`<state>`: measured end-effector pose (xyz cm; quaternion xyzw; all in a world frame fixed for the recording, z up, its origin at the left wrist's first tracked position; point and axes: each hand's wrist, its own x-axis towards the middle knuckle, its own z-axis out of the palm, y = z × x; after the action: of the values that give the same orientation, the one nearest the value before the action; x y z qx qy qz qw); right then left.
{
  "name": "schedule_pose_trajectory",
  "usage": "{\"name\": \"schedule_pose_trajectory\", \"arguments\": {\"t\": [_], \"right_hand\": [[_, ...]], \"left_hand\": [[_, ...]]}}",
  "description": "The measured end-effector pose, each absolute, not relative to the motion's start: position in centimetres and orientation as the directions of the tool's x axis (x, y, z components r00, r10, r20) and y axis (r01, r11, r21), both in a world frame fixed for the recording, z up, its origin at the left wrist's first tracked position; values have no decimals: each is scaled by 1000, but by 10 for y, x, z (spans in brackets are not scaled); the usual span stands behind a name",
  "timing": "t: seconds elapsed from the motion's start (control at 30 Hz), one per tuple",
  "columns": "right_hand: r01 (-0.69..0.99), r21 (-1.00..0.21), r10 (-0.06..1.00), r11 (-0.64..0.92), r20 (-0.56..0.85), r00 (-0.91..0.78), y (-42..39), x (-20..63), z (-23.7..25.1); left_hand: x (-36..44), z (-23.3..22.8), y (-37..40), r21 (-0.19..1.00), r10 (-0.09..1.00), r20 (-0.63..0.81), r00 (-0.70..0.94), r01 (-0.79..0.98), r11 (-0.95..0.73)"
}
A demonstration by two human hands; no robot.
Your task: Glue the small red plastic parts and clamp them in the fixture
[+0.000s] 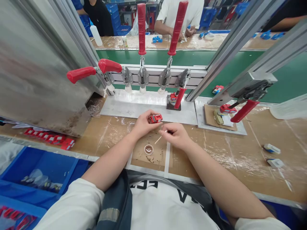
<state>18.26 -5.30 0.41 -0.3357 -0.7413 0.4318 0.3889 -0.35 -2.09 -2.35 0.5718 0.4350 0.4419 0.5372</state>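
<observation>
Left hand (pixel 144 124) of ours pinching red toy car (pixel 156 118) between closed fingertips, right hand (pixel 176 134) fingers closed on thin stick (pixel 160 137), small round dish (pixel 148 149) on workbench (pixel 240 150) just below

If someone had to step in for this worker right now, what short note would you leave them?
Left hand: holds a small red part above the bench.
Right hand: pinches a thin stick, its tip pointing toward the part.
A small round dish sits on the cardboard mat below the hands.
Done: one red part sits under a lowered clamp on the metal plate, another under the clamp on the right; finished-looking red parts lie in a row at left.
Left: the held part is not yet clamped; the other clamps stand open.
</observation>
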Motion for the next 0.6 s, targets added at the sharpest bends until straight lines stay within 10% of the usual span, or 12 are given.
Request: {"name": "schedule_pose_trajectory", "arguments": {"t": [0.17,0.6], "right_hand": [[113,-959,963,262,267,39,-35,197,1],[235,-933,952,272,296,74,-28,194,-6]], "left_hand": [[-2,-18,-26,982,958,2,287,179,-55],[0,-13,-29,941,940,18,341,312,-132]]}}
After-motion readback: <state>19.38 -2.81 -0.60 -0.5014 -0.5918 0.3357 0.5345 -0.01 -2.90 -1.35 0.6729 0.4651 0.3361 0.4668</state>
